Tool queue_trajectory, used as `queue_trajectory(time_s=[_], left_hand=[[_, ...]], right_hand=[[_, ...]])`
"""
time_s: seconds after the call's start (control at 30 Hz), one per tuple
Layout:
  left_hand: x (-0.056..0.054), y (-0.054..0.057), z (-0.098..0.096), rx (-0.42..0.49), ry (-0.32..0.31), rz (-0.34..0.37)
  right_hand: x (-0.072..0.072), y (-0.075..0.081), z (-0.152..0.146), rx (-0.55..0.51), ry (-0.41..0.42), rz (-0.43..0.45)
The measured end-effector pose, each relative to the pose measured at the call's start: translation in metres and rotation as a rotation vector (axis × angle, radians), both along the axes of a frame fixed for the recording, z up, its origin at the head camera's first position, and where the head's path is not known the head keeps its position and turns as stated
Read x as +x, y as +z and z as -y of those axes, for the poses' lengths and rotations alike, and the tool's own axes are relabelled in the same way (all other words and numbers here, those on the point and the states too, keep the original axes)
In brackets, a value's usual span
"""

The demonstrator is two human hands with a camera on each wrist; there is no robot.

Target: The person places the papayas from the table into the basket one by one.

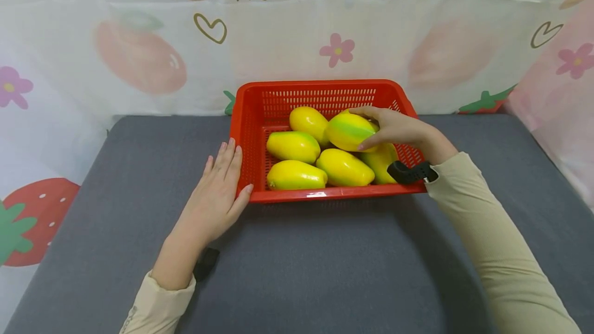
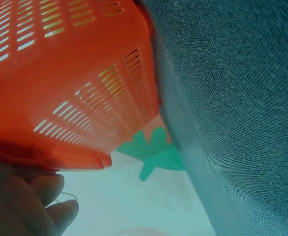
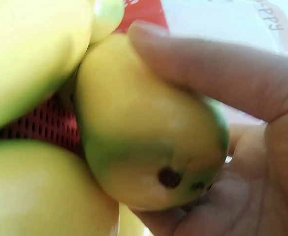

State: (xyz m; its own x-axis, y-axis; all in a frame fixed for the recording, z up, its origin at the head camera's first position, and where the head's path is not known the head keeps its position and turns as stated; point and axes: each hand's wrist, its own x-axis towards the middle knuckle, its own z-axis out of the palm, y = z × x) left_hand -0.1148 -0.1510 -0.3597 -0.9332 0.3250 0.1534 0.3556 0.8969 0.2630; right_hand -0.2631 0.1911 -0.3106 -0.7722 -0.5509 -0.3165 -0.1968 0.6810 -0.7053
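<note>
My right hand holds a yellow papaya with a green streak over the right part of the red basket. In the right wrist view, the thumb lies across one side of this papaya and fingers reach round beneath it; a dark stem spot shows at its near end. Several more yellow papayas lie in the basket, one partly hidden under the held one. At the basket's left side rests my left hand, fingers straight along the outer wall, thumb at the front corner of the rim.
A grey cloth-covered table bears the basket near its back edge. Behind it hangs a pale curtain printed with fruit, flowers and hearts. Dark straps sit on the wrists, below beige sleeves.
</note>
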Motion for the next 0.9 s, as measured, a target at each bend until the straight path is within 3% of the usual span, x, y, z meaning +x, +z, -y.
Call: queue_trajectory(time_s=[0.43, 0.67, 0.8, 0.9], left_hand=[[-0.001, -0.001, 0.000, 0.004, -0.003, 0.000], [-0.001, -0.008, 0.007, 0.116, -0.007, 0.063], [-0.002, -0.007, 0.018, 0.192, -0.012, 0.087], [-0.010, 0.004, 0.032, 0.160, -0.004, 0.066]], right_hand=[[-0.003, -0.002, -0.006, -0.045, -0.059, -0.037], [0.009, 0.008, -0.021, -0.115, -0.129, -0.055], [0.017, 0.012, -0.042, -0.135, -0.196, -0.112], [0.020, 0.014, -0.061, -0.077, -0.258, -0.225]])
